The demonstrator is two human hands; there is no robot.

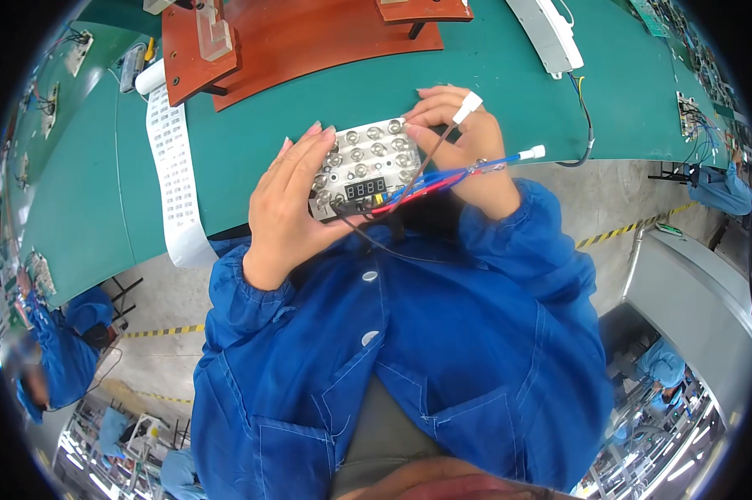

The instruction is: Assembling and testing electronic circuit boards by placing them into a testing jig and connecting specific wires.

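Note:
A white control board (367, 162) with rows of round metal spring contacts is held up at the table's near edge. Along its near side sits a black digit display (365, 188). My left hand (286, 200) closes on the board's left edge, thumb underneath along the near side. My right hand (467, 137) grips the far right corner between thumb and fingers. Blue and red wires (442, 180) run from the board's near right side past my right wrist to a white plug (532, 153). A brown wire ends in another white connector (468, 107) over my right fingers.
The green table (309, 92) carries an orange-red fixture (309, 33) at the back. A label strip (174, 158) hangs over the near edge at left. A white housing with cable (549, 37) lies back right. Other circuit boards and people in blue appear at the sides.

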